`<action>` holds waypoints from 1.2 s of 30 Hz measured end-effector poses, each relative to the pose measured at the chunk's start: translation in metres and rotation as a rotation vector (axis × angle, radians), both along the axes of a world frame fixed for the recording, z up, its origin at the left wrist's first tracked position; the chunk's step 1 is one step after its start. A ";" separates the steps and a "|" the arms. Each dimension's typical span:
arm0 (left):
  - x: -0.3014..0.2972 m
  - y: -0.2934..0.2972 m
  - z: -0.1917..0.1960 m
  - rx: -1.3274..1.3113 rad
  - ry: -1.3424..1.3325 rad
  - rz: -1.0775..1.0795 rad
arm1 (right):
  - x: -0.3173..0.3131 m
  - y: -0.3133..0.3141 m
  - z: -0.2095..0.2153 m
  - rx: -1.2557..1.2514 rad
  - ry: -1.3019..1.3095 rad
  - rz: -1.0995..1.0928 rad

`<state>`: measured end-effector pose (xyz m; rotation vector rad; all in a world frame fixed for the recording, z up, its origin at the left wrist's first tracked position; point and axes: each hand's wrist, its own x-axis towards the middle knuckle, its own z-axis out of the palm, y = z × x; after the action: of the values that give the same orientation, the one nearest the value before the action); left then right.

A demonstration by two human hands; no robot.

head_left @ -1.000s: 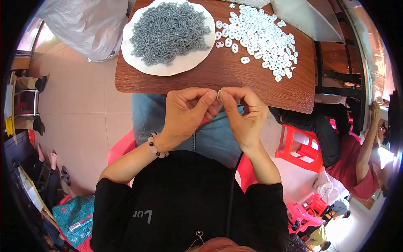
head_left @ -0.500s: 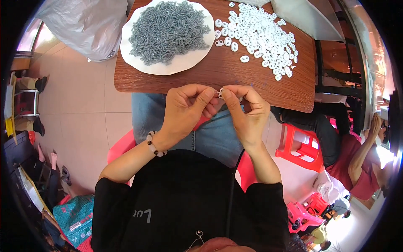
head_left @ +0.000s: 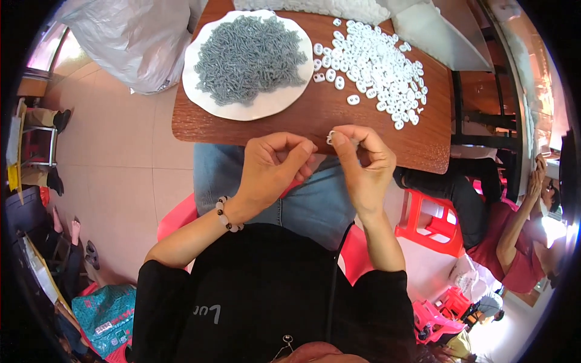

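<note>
My right hand (head_left: 367,160) pinches a tab (head_left: 330,138), probably light, stiff, slick, best held by its edges. My left hand (head_left: 273,172) presses fingertips together; I can't tell whether around anything.

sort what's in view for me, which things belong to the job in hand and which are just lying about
Likely part of the job: white two-holed piece pinched in the right hand; loose pile of similar white pieces; grey pieces heaped on the white wavy-edged plate; wood-grain table.

Apparently just lying about: grey plastic bag, upper left; red plastic stool, right; teal bag, lower left.
</note>
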<state>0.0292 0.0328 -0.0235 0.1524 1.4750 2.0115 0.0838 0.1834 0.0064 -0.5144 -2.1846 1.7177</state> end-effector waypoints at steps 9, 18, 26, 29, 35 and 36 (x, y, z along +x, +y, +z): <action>-0.002 -0.003 0.006 0.028 0.087 0.135 | -0.108 0.054 0.029 0.548 -0.003 0.130; -0.007 -0.006 0.008 -0.022 -0.012 0.068 | -0.210 0.053 -0.020 0.507 0.001 0.270; -0.011 -0.005 0.006 -0.001 -0.061 0.055 | -0.198 0.071 -0.005 0.312 0.042 0.315; -0.012 -0.006 0.007 -0.046 -0.032 0.047 | -0.173 0.086 0.006 0.571 -0.084 0.296; -0.012 -0.005 0.003 -0.039 0.018 0.048 | -0.123 0.077 0.007 0.866 0.091 0.331; -0.011 -0.005 0.002 -0.033 0.025 0.049 | -0.117 0.072 0.007 0.897 0.120 0.383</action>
<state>0.0179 0.0281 -0.0214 0.1298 1.5401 2.0297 -0.0335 0.2553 0.0133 0.2422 -2.7458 0.6884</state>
